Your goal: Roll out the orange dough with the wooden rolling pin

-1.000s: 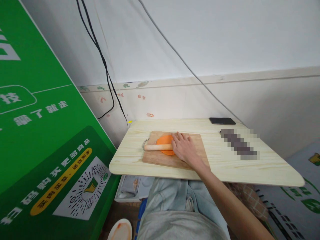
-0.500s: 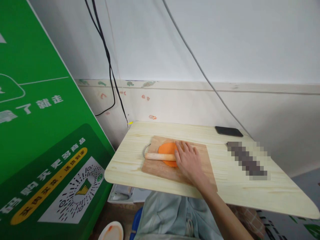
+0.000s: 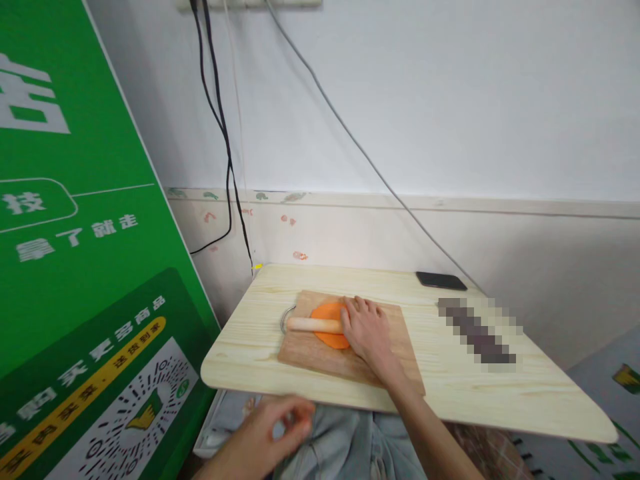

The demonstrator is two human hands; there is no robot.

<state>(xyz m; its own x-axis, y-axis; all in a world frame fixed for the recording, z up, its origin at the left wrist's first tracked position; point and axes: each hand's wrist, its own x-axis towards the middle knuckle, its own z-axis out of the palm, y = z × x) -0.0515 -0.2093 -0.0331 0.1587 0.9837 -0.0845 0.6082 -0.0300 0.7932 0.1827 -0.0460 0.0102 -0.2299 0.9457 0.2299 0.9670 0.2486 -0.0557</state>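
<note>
A pale wooden rolling pin (image 3: 313, 325) lies across a flat orange round of what looks like dough (image 3: 330, 340) on the wooden cutting board (image 3: 305, 357). My right hand (image 3: 367, 327) is over the pin's right end, palm down, its fingers reaching past the pin; that end is hidden under it. Below the table's front edge, over my lap, is my left hand (image 3: 280, 427). Its fingers are loosely curled with a gap to the thumb, and nothing shows in it. A metal ring handle (image 3: 284, 319) sticks out at the board's left side.
The light wood table (image 3: 245, 347) stands against the wall. A black phone (image 3: 441, 281) lies at its back right, near a blurred dark object (image 3: 477, 331). A green sign panel (image 3: 115, 267) rises on the left. Cables (image 3: 229, 153) hang down the wall.
My left hand has come into view at the bottom, below the table edge. My right hand stays on the rolling pin. The camera view has tilted up slightly and shifted.
</note>
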